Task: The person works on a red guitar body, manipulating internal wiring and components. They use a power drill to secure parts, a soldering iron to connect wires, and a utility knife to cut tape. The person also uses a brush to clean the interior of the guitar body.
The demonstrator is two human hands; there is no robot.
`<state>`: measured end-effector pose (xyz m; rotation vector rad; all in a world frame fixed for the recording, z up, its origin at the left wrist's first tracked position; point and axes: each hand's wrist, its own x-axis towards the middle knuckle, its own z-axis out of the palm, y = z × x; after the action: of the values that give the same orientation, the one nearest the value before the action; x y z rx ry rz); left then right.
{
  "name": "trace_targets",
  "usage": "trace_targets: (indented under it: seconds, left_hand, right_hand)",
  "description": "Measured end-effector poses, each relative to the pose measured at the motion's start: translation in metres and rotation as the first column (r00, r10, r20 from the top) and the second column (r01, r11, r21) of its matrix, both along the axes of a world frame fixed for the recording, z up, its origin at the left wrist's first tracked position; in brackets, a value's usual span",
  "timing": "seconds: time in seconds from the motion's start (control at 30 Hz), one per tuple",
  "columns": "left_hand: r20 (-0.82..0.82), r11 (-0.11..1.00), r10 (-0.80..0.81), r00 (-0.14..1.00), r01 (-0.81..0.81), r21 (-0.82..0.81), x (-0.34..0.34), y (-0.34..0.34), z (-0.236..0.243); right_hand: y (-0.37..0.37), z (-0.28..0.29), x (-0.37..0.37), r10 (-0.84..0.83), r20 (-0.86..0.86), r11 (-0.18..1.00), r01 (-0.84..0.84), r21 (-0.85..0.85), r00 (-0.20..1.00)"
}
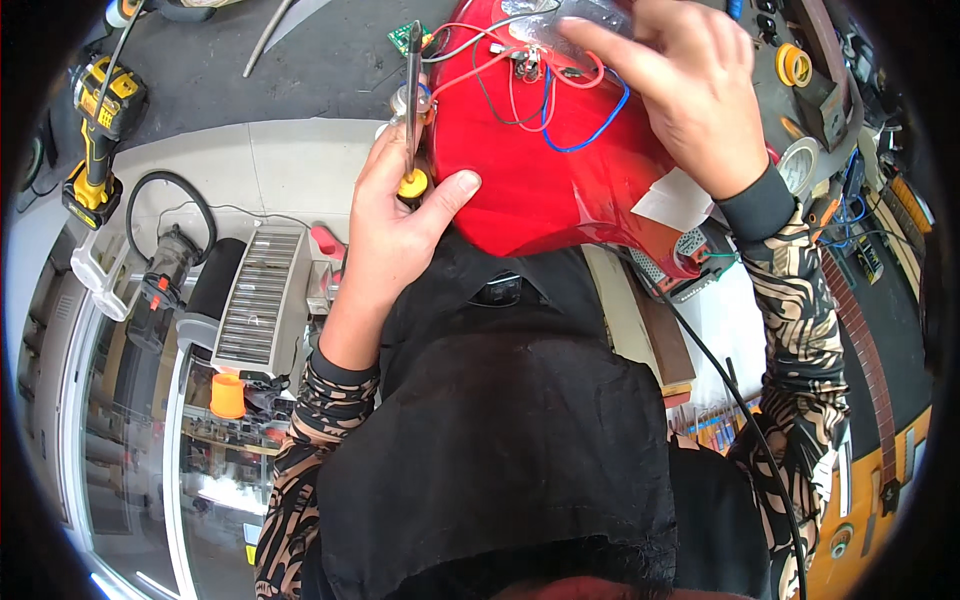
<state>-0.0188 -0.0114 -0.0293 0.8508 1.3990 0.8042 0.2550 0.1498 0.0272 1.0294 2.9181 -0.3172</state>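
Observation:
My left hand (pixel 400 225) grips a screwdriver (pixel 412 181) with a yellow handle and an upright metal shaft, at the left edge of a glossy red guitar body (pixel 505 195). A small clear, rounded object (pixel 405 100) sits behind those fingers. My right hand (pixel 680 95), slightly blurred, is over a foil-lined cavity (pixel 550 25), index finger stretched toward it and the other fingers bent; I see nothing held in it. Red, blue and black wires loop from a small switch-like component (pixel 525 62) across the red surface. A green circuit board (pixel 407 38) lies beside the body.
A yellow-black cordless drill (pixel 100 110), a router-like tool (pixel 170 270), a metal slotted box (pixel 258 290) and an orange cup (pixel 228 395) are at left. Tape rolls (pixel 793 65), a guitar neck (pixel 865 360) and cluttered tools are at right. A black cable runs down beside my right arm.

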Motion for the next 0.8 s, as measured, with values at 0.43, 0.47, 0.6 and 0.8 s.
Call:
trace_targets:
  seconds: [0.43,0.47,0.6,0.8]
  left_hand:
    - [-0.03,0.999,-0.022,0.999,0.021,-0.044,-0.004,0.0,0.003]
    - [-0.025,0.999,-0.017,1.0,0.016,-0.04,-0.004,-0.001,0.002]
    - [-0.023,0.999,-0.017,1.0,0.016,-0.04,-0.006,0.0,0.002]
    - [0.004,0.998,0.024,1.0,-0.024,-0.051,-0.008,-0.001,0.0]
  right_hand:
    - [0.004,-0.009,-0.022,0.09,0.092,0.996,-0.091,0.012,0.992]
    - [0.005,-0.007,-0.024,0.092,0.08,0.996,-0.092,-0.004,0.993]
    - [0.009,0.002,-0.033,0.164,0.167,0.986,-0.167,0.002,0.972]
    - [0.011,0.003,-0.035,0.174,0.188,0.985,-0.172,-0.026,0.967]
